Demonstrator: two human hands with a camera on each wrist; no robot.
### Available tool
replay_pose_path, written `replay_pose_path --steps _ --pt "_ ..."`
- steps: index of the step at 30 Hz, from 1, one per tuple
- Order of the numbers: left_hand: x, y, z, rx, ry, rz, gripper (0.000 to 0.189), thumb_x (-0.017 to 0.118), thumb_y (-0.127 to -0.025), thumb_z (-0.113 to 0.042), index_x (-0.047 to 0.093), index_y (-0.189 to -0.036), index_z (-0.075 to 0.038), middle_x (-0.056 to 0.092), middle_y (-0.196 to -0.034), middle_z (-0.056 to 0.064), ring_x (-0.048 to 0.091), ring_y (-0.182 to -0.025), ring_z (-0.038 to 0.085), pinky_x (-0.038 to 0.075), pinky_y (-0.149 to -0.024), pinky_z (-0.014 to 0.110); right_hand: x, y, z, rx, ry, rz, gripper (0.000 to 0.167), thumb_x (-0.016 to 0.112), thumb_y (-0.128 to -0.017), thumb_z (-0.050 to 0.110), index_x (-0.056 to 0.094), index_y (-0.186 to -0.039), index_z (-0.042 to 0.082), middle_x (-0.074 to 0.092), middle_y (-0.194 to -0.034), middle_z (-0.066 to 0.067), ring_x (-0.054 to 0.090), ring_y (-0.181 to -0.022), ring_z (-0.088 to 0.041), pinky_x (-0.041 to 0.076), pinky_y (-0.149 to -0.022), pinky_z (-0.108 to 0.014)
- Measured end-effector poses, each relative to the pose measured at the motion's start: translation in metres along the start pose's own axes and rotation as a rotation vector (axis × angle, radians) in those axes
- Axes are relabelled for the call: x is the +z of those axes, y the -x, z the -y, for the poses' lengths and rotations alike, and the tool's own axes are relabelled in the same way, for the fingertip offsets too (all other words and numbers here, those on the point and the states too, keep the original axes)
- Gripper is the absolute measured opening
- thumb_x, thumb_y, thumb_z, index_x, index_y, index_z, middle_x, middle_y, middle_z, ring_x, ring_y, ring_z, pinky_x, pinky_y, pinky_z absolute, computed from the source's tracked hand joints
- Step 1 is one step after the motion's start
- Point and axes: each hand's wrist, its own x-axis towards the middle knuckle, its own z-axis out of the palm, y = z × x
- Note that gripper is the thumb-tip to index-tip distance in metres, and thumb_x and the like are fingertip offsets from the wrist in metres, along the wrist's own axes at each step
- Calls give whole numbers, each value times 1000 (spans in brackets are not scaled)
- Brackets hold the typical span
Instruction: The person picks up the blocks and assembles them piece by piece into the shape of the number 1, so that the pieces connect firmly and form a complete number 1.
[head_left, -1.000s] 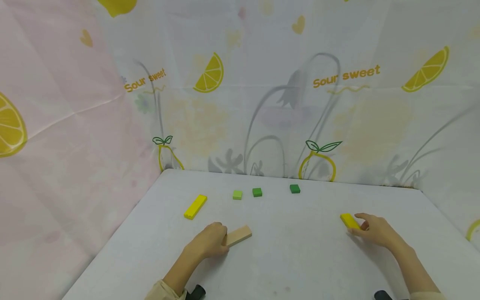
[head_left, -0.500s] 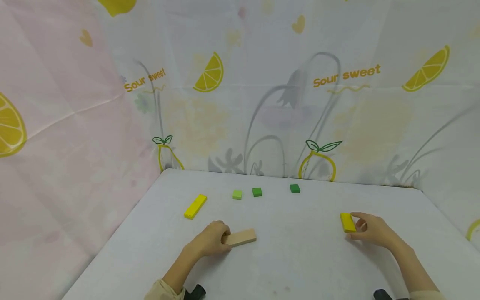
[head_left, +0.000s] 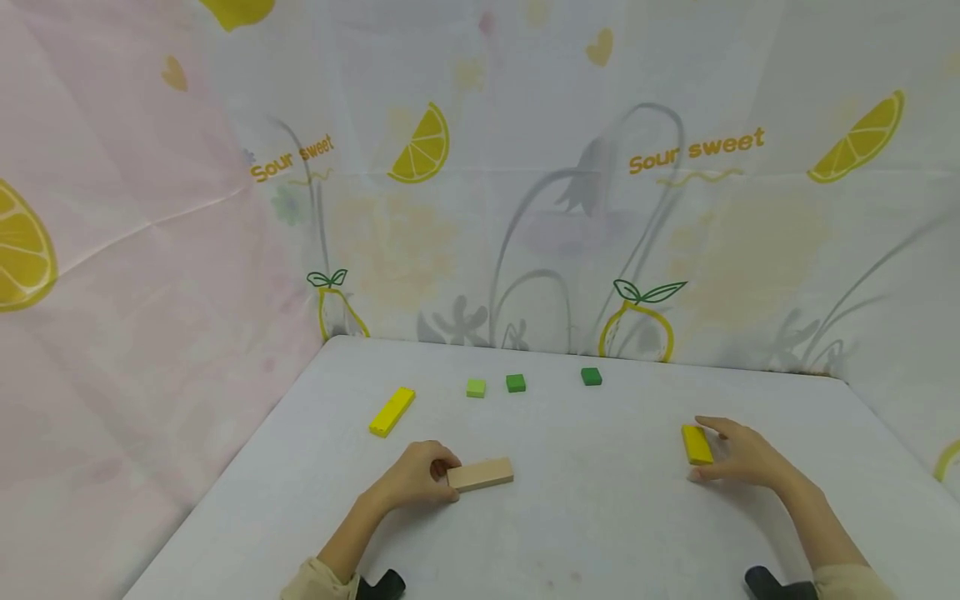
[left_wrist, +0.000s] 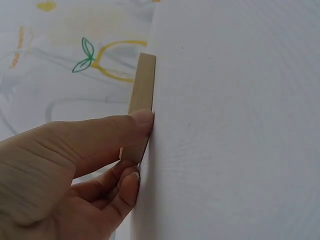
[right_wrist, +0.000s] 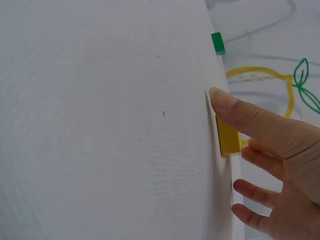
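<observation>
Lemon-printed cloth (head_left: 525,108) is hanging behind a white table (head_left: 600,517), where the left hand (head_left: 416,477) is pinching a pale wooden block (head_left: 483,474) by its left end; at right, the right hand (head_left: 746,457) is spanning a flat yellow block (head_left: 697,445), fingers parted, and the right wrist view is showing lower fingers that the head view is mostly hiding

Pale wooden block (head_left: 483,474), lying flat, slightly slanted, left of centre, plain yellow block (head_left: 697,445), flat, at right
</observation>
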Motion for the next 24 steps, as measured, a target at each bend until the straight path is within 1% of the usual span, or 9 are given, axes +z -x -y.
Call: replay_pose_path --steps 5,12,18,24 --pt "0 1 3 12 35 -27 34 82 -68 -10 69 -97 3 60 -83 1 50 -73 10 45 -64 20 -1 -2 -3 -29 -25 29 79 82 -68 27 47 -127 -13 51 -118 -39 51 -104 -51 42 -83 -63" --pt "3 3 8 34 59 -71 33 82 -68 -11 70 -96 3 60 -81 0 50 -71 7 45 -63 20 -3 -5 -8 -40 -52 65 72 81 -70 25 50 -125 -12 50 -120 -39 50 -105 -53 41 -83 -64" --pt "5 3 11 38 75 -88 33 82 -68 -11 71 -96 2 60 -80 0 50 -71 8 45 -62 20 -2 -3 -10 -38 -88 34 70 81 -70 25 52 -124 -11 50 -122 -38 48 -107 -54 39 -83 -65" --pt "7 2 12 69 42 -105 30 81 -69 -10 71 -95 0 60 -82 0 49 -72 8 44 -62 21 2 1 -12 -35 -119 -19 65 81 -70 21 55 -121 -10 53 -119 -36 49 -106 -53 39 -83 -65"
